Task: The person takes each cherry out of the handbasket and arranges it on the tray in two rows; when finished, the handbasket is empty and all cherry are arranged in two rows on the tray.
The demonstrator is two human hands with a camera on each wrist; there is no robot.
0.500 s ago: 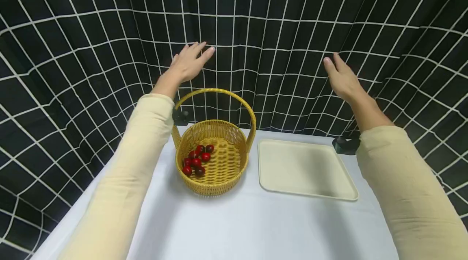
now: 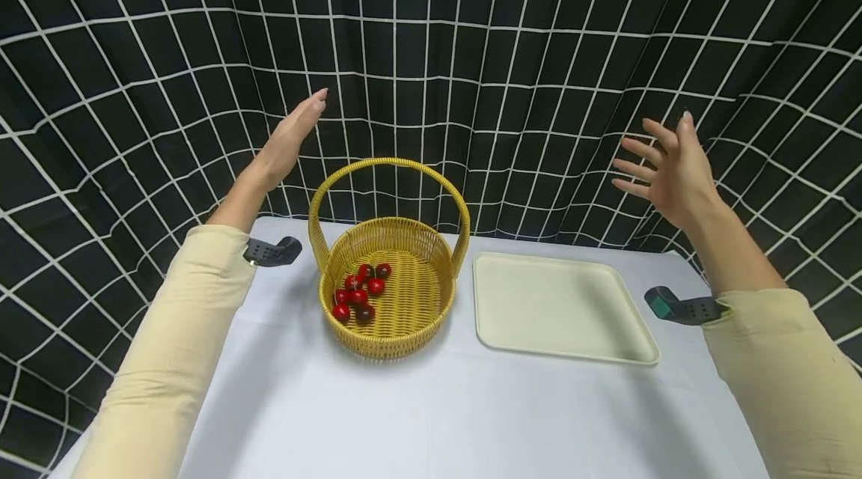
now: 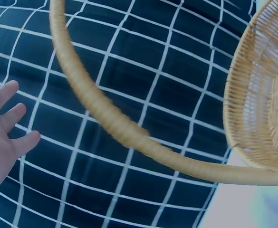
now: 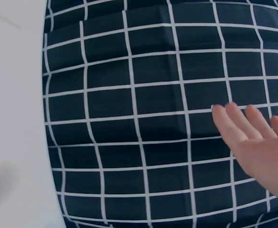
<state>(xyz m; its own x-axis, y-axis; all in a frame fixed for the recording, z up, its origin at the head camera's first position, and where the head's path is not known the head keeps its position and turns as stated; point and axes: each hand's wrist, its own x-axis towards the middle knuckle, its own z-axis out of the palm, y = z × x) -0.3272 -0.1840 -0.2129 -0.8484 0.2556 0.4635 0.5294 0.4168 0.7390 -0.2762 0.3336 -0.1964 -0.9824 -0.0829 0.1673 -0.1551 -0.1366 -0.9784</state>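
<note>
In the head view my left hand (image 2: 288,141) is raised in the air to the left of a yellow wicker basket (image 2: 387,348), fingers extended and holding nothing. The basket has a tall arched handle (image 2: 390,162), and several dark red cherries (image 2: 358,296) lie in its left half. On the right side, my right hand (image 2: 676,165) hovers above and beyond a cream rectangular tray (image 2: 559,307), its fingers spread and free of any object. The left wrist view shows the spread fingers (image 3: 10,116) apart from the basket handle (image 3: 115,121). Loosely straight fingers (image 4: 245,123) appear in the right wrist view.
A white cloth (image 2: 431,419) covers the table under basket and tray. Black curtain with a white grid (image 2: 512,52) hangs behind and at both sides. Dark wrist-worn devices (image 2: 272,251) sit at both sleeve cuffs.
My left hand has moved left, away from above the basket, and turned edge-on. The right hand has shifted right and turned so its fingers fan out. Basket, cherries and tray stay put.
</note>
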